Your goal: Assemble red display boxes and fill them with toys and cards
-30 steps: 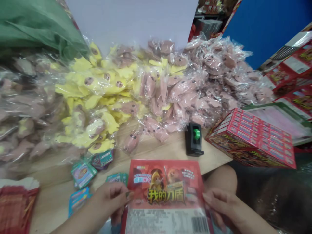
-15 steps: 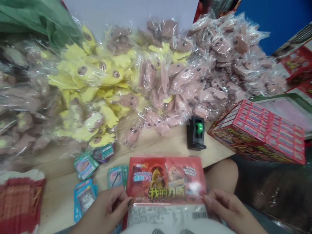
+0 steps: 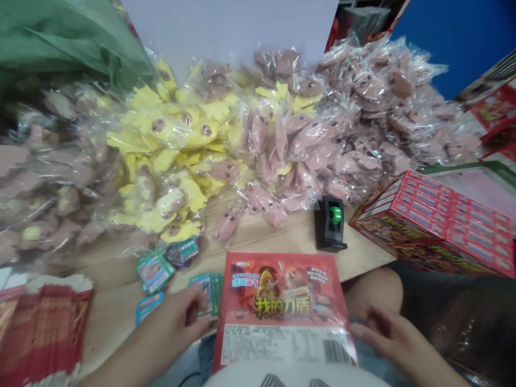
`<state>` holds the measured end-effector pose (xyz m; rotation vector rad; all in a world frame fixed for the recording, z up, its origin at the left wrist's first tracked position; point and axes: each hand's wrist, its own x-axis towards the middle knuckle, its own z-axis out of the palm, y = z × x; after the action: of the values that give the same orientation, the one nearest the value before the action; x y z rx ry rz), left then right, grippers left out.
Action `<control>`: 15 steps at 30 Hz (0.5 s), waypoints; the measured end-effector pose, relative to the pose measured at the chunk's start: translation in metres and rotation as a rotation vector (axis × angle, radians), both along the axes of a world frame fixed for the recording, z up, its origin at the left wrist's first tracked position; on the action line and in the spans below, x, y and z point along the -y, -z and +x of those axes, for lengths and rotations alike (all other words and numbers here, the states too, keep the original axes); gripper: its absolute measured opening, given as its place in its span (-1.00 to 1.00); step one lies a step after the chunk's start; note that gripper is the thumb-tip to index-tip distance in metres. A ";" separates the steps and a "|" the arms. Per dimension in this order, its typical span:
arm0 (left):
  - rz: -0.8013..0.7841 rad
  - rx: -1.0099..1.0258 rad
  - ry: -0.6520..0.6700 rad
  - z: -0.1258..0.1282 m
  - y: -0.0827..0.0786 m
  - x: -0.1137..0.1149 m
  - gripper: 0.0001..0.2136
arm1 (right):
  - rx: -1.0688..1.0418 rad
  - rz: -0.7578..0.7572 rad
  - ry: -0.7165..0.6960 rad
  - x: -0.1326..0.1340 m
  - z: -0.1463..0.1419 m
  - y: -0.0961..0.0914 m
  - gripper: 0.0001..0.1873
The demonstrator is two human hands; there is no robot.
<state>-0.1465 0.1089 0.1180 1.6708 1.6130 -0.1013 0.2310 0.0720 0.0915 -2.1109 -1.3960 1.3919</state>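
"Which step is in hand?"

"Handling of the flat red plastic packet with yellow lettering (image 3: pixel 282 290), by the look of it. It is presented printed side up between the two hands, with the pale wooden bench (image 3: pixel 278 236) beyond it."

"And the fingers?"

"Beside its left edge, the left hand (image 3: pixel 187 317) is seen loosely curled; at its right edge, the right hand (image 3: pixel 382 333) likewise. Whether anything is pinched cannot be told."

"The next move?"

"For lifting, a firm grip on both edges would be needed."
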 end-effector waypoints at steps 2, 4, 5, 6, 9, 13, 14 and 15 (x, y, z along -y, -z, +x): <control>0.264 -0.003 0.073 0.008 -0.010 -0.008 -0.67 | 0.086 0.211 0.030 -0.011 -0.003 -0.013 -0.53; 0.503 0.010 0.240 0.030 -0.016 -0.017 -0.54 | 0.202 0.460 -0.037 -0.021 -0.021 -0.022 -0.49; 0.568 0.018 0.347 0.044 -0.015 -0.020 -0.51 | 0.255 0.562 -0.129 -0.026 -0.033 -0.023 -0.48; 0.604 0.022 0.431 0.056 -0.012 -0.023 -0.50 | 0.302 0.633 -0.248 -0.028 -0.047 -0.022 -0.48; 0.639 0.036 0.406 0.076 0.010 -0.026 -0.48 | 0.361 0.652 -0.456 -0.030 -0.077 -0.006 -0.49; 0.512 0.384 -0.132 0.067 0.034 -0.022 -0.43 | 0.004 0.387 0.085 -0.022 -0.083 0.010 -0.35; 0.401 0.548 -0.286 0.064 0.036 -0.020 -0.42 | -0.187 0.264 0.221 -0.020 -0.083 0.010 -0.33; 0.273 0.710 -0.421 0.063 0.036 -0.019 -0.42 | -0.381 0.141 0.317 -0.018 -0.084 0.007 -0.33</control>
<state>-0.0831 0.1277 0.0819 1.2932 1.4042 0.8600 0.1475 0.0903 0.0842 -1.7645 -0.9367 1.4215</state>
